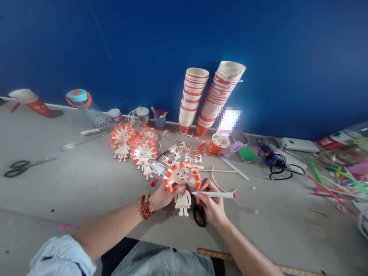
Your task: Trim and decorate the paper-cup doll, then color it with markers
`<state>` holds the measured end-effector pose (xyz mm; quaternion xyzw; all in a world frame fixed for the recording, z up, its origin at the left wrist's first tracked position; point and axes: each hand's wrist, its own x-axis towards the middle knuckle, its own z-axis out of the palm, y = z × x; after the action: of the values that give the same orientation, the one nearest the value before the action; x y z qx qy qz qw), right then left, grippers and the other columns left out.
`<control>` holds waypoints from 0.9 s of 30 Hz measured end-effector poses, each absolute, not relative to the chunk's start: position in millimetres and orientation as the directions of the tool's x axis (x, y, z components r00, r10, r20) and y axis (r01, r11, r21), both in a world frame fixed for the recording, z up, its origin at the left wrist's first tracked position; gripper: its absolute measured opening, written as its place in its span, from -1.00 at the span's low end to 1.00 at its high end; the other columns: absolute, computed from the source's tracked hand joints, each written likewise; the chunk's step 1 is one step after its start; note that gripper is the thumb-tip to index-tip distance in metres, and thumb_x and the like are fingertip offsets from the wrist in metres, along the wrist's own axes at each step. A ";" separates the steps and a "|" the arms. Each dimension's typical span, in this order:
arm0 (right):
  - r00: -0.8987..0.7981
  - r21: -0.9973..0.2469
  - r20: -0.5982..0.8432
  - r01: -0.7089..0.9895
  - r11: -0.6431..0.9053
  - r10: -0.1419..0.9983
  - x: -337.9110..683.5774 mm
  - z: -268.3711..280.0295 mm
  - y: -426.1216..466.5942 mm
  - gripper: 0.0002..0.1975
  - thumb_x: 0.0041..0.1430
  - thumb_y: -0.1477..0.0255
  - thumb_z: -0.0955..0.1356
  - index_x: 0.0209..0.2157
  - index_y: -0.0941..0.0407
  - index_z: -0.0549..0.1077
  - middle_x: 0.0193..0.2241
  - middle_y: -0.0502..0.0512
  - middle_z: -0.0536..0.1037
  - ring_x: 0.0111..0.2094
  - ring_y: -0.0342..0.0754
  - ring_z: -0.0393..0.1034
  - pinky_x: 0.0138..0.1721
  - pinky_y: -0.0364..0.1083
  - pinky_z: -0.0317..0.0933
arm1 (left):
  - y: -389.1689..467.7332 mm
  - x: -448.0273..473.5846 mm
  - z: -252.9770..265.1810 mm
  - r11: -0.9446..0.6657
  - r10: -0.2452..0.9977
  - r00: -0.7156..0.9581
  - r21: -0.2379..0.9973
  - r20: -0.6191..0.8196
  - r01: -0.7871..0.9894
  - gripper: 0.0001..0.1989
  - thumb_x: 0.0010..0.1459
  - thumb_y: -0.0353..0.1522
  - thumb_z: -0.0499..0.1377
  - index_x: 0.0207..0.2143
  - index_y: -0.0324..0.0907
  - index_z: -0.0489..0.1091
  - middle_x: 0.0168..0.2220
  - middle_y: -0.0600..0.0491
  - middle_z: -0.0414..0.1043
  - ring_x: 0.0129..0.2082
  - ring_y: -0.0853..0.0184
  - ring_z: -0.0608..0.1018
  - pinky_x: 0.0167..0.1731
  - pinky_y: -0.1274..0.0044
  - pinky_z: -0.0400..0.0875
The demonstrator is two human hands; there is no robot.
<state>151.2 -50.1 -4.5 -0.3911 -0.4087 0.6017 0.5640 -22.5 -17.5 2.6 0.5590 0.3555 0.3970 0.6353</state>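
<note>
My left hand (165, 196) grips a paper doll (182, 197) with a white dress, a drawn face and curled orange-and-white strips around its head. Pinched in my right hand (212, 201) is a white marker (218, 194) with a red end; its tip meets the right side of the doll's dress. Black-handled scissors (199, 216) lie partly hidden beneath my right hand. Beyond my left hand lie similar paper dolls (143, 155), and near them a small red cap (154, 182).
Paper scraps (182, 151) and a cut cup (218, 143) lie ahead, below two tall paper cup stacks (193, 99). At left are another pair of scissors (24, 165) and a clear bottle (86, 107). A blue glue gun (271, 157) and colored straws (330, 191) are right.
</note>
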 end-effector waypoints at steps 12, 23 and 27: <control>-0.051 -0.935 -0.021 -0.351 -0.038 0.998 150.4 -1.9 -50.8 -0.74 0.01 0.31 0.44 -0.48 0.07 0.27 -0.70 -0.15 0.31 -0.71 -0.23 0.08 -0.67 -0.22 -0.07 | -16.3 -22.1 5.4 0.037 0.907 0.421 0.994 0.008 -0.099 -0.75 0.18 -0.26 0.12 -0.15 -0.16 0.46 -0.21 -0.02 0.52 -0.21 0.22 0.50 -0.12 0.42 0.37; -0.057 -0.922 0.004 -0.387 -0.018 0.998 150.4 -3.7 -50.3 -0.76 -0.01 0.34 0.44 -0.48 0.08 0.29 -0.69 -0.16 0.29 -0.72 -0.26 0.06 -0.68 -0.23 -0.08 | -18.0 -22.3 2.0 0.055 0.901 0.433 0.990 0.006 -0.129 -0.74 0.20 -0.25 0.10 -0.12 -0.15 0.44 -0.23 -0.02 0.51 -0.26 0.24 0.50 -0.15 0.41 0.39; -0.059 -0.927 0.012 -0.374 -0.010 0.998 150.4 -3.5 -50.4 -0.78 0.03 0.35 0.43 -0.47 0.08 0.29 -0.68 -0.14 0.33 -0.70 -0.25 0.10 -0.66 -0.23 -0.06 | -16.5 -23.0 1.2 0.010 0.903 0.428 0.993 0.043 -0.120 -0.75 0.20 -0.28 0.10 -0.13 -0.15 0.45 -0.19 -0.03 0.50 -0.23 0.23 0.50 -0.15 0.42 0.38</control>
<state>150.4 -50.4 -3.5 -0.3801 -0.4107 0.6006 0.5711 -23.0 -16.5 1.2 0.5715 0.3425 0.4105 0.6226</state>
